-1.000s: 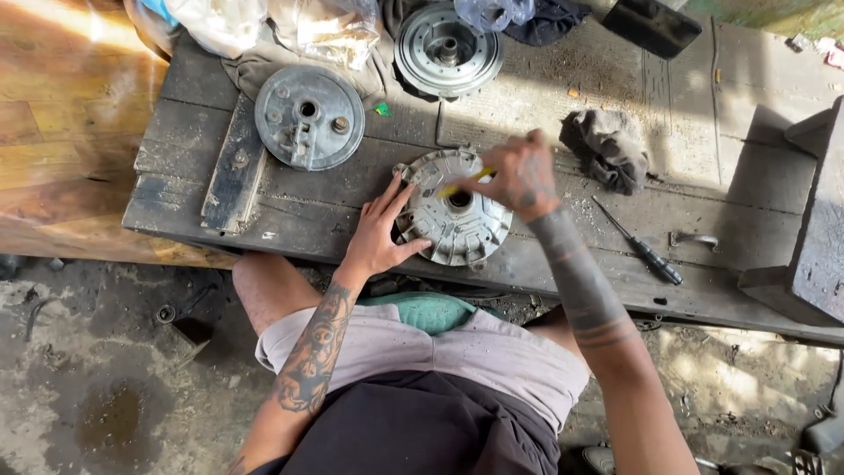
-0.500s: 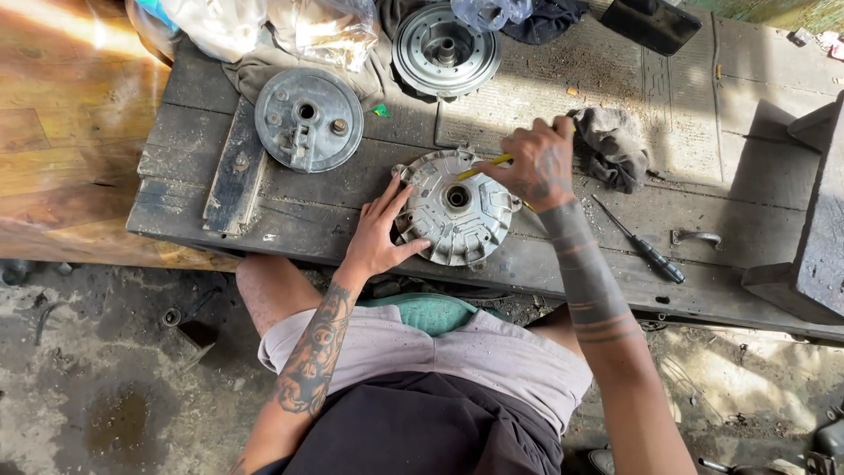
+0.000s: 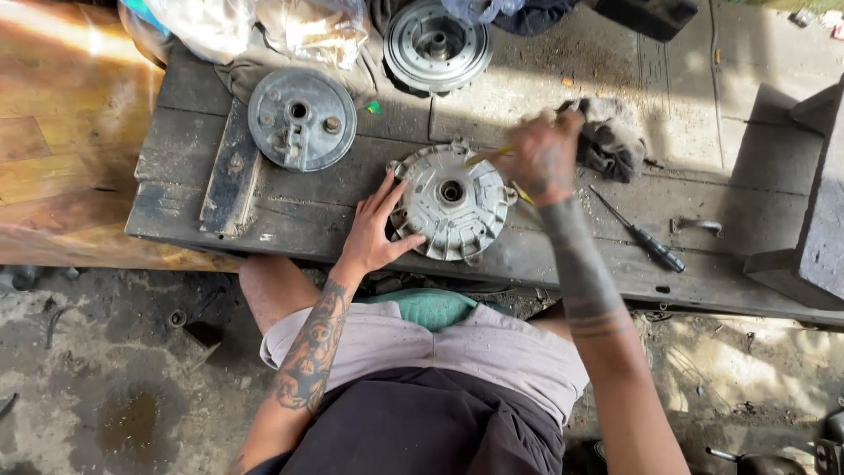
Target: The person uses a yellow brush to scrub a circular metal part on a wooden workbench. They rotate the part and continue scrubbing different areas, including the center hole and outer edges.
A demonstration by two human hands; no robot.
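Our left hand (image 3: 374,236) lies flat with its grip spread on the hub (image 3: 450,200) at 8 o'clock, steadying it mid-bench (image 3: 563,88). Our right hand (image 3: 538,157) clamps a yellow tool (image 3: 489,156) over its 1 o'clock rim, beside the rag (image 3: 613,139).

On the worktop (image 3: 545,255), the ribbed metal hub (image 3: 450,200) sits near the front edge, with the left hand (image 3: 374,230) closing its left side and the right hand (image 3: 538,157) with a yellow tool (image 3: 489,156) closing its upper right. Bare planks between the hub and the round plate (image 3: 301,119) leave a free way, also toward the grooved drum (image 3: 437,44) behind. To the right, the rag (image 3: 615,141), the screwdriver (image 3: 640,233) and the big block (image 3: 804,211) narrow the passage.
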